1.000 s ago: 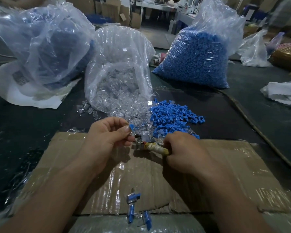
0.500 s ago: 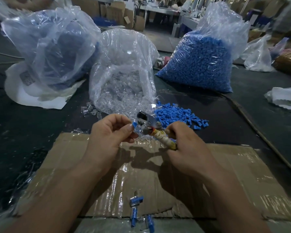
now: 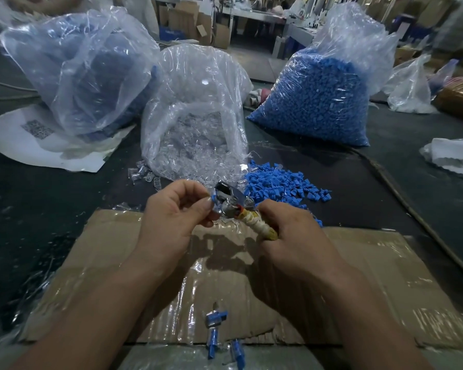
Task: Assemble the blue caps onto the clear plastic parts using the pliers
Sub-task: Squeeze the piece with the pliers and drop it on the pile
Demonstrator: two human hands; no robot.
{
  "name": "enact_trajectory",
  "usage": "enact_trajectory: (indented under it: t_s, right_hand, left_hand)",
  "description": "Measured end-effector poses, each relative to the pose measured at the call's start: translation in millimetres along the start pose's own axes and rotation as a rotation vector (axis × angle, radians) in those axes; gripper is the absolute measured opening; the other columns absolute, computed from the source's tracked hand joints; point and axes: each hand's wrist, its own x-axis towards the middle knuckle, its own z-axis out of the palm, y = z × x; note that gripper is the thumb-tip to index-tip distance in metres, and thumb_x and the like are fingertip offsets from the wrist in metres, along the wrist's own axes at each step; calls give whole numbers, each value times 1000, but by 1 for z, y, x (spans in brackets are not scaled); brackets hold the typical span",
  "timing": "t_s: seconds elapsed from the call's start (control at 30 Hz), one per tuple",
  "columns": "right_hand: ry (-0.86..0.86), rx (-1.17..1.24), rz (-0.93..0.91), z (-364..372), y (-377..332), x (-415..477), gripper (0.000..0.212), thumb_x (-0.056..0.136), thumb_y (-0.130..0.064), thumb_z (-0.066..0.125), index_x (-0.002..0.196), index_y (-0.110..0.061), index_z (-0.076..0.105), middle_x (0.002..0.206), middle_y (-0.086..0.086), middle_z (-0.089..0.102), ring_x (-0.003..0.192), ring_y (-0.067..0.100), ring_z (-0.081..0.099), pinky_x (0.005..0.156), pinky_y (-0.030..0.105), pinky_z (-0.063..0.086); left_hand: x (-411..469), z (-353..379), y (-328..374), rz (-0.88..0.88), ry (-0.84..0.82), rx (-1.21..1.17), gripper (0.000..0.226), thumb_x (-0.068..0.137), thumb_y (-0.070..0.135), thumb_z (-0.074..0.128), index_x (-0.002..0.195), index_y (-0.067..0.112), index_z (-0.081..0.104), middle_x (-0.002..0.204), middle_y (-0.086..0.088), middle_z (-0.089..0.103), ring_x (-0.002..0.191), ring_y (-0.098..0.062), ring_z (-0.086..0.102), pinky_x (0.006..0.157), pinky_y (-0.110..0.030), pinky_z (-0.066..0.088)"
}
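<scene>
Overall, one dark, matte table (image 3: 38,236) carries everything. On its near edge lies one flat cardboard sheet (image 3: 372,276), creased and covered in glossy clear film.

Three large, crinkled, transparent plastic bags stand in a row at the back. The left bag (image 3: 78,70) has hazy bluish contents that cannot be made out. The middle bag (image 3: 198,108) holds clear plastic parts. The right bag (image 3: 313,102) is packed with blue caps. One white paper sheet (image 3: 38,145) lies under the left bag.

One loose heap of blue caps (image 3: 284,185), small and ridged, lies just right of the middle bag's mouth. A few loose clear parts (image 3: 142,174), small tube-like pieces, lie at its left.

Both hands are raised over the far edge of the cardboard. The right hand (image 3: 292,236) is wrapped round the handle of one pair of pliers (image 3: 233,204). The head is shiny metal and the handle is bound in yellowish wrapping. The left hand (image 3: 177,217) pinches one blue cap (image 3: 213,200) between thumb and forefinger, right at the pliers' head. Whether the jaws close on the cap cannot be told.

Three assembled pieces (image 3: 215,317), blue on clear, lie at the cardboard's near edge.
</scene>
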Motion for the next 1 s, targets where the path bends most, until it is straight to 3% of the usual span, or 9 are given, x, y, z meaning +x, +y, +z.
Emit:
enact_trajectory:
  t_s: [0.13,0.47,0.63,0.77,0.9,1.0]
  right_hand:
    - [6,34,10,-1,-2,-1,20,78,-16,61,84,-30,47,80,-11,50,75,6,45,62,23,33]
    - [0,54,46,1,-2,1,22,76,-14,61,73,-29,45,75,-10,50,72,7,46,62,29,41]
    - [-6,40,26,2,-3,1,25,78,-16,63,74,-31,44,74,-13,49,71,4,44,58,23,34]
    - [32,28,19,2,-2,1,15,77,-16,62,81,-26,52,74,-11,51,72,6,46,60,23,36]
    - [27,-30,-7,3,0,1,18,79,-20,60,85,-30,47,76,-16,45,72,1,41,59,16,28]
    - [27,-34,5,-1,6,0,19,78,-23,63,91,-31,51,83,-15,50,76,5,45,60,21,32]
  left_hand:
    - [-1,0,1,9,11,40,21,81,-7,57,75,12,59,61,7,65,54,-4,61,53,-14,49]
    - [-3,1,3,9,28,90,22,82,-8,57,75,13,59,60,10,64,53,-2,59,52,-12,48]
    - [-5,3,4,23,40,124,24,82,-10,55,74,13,58,59,9,63,51,-1,58,51,-10,47]
    - [-4,3,5,29,62,133,23,82,-9,57,74,12,59,57,2,62,50,0,58,51,-11,47]
    - [-3,4,4,8,87,133,21,82,-8,58,74,11,59,60,1,60,51,-2,60,52,-11,48]
    - [-1,-1,6,-14,137,61,17,82,-6,57,77,10,60,63,0,63,55,-3,62,53,-12,49]
